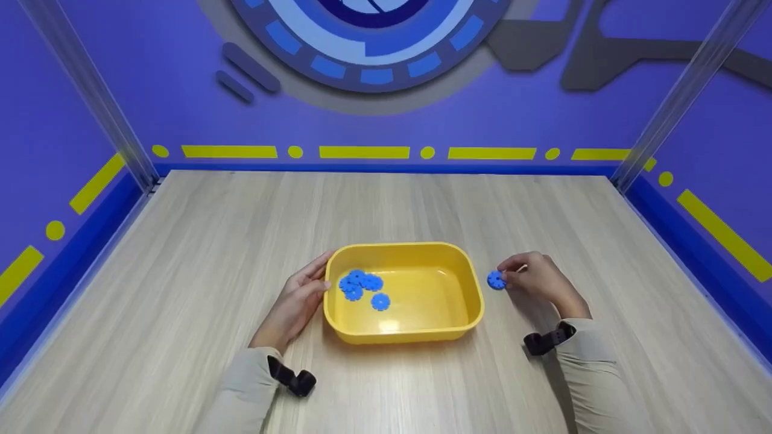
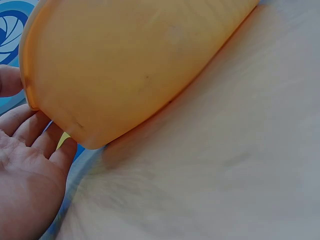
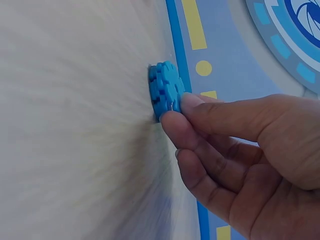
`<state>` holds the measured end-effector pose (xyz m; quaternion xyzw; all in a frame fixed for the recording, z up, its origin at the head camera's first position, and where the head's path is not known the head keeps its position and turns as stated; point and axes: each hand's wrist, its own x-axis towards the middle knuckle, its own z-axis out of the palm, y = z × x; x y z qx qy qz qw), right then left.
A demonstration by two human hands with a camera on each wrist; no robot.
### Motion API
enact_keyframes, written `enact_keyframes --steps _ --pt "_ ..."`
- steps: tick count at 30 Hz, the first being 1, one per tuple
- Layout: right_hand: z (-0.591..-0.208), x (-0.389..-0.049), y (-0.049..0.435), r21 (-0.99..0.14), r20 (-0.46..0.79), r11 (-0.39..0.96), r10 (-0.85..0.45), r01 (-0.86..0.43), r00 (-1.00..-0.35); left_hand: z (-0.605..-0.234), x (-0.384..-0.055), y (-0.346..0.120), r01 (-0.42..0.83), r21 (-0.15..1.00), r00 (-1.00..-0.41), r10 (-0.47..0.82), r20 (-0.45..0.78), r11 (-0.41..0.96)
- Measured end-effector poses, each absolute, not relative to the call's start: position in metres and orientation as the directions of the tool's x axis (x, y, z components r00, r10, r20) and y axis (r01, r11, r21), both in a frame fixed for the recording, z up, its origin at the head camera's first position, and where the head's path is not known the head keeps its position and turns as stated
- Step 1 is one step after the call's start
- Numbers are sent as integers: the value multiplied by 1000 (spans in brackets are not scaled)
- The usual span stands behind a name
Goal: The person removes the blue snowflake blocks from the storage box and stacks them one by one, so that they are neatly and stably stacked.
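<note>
A yellow plastic tub (image 1: 416,325) stands on the table in the head view, with several flat blue notched discs (image 1: 380,301) lying inside toward its left end. My left hand (image 1: 300,300) grips the tub's left end, thumb over the rim and fingers along the outer wall; the left wrist view shows that wall (image 2: 135,70) close up. To the right of the tub, my right hand (image 1: 538,278) pinches the edge of a blue disc (image 1: 496,279) between thumb and index finger. In the right wrist view this disc (image 3: 171,82) tops a small stack at the tabletop.
The wood-grain table (image 1: 241,223) ends at a purple back wall (image 1: 374,129) with yellow markings. Similar panels close off the left and right sides. A black wrist camera (image 1: 301,383) sits on the left wrist, and another (image 1: 537,343) on the right.
</note>
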<state>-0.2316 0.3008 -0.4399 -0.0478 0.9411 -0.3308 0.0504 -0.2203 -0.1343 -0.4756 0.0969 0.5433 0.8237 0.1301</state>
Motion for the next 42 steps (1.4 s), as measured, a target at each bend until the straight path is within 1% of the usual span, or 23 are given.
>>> enact_keyframes --steps 7,11,14,21,32,42 --pt "-439 -231 300 -639 -88 769 -97 -18 -991 -475 -220 -134 -104 922 -948 316 21 -372" --pt "-436 -231 298 -622 -105 783 -84 0 -991 -475 -220 -134 -103 923 -949 315 21 -371" --pt "-433 -231 298 -600 -99 800 -88 -11 -991 -476 -221 -134 -99 923 -948 318 26 -371" --pt "-420 -231 291 -593 -31 800 -137 -93 -990 -476 -221 -135 -118 914 -942 334 20 -388" --pt "-392 -237 266 -577 -20 801 -208 -158 -978 -476 -221 -135 -113 911 -945 326 24 -396" --pt "-370 -242 239 -536 17 797 -320 -279 -947 -477 -221 -135 -112 913 -947 320 21 -393"
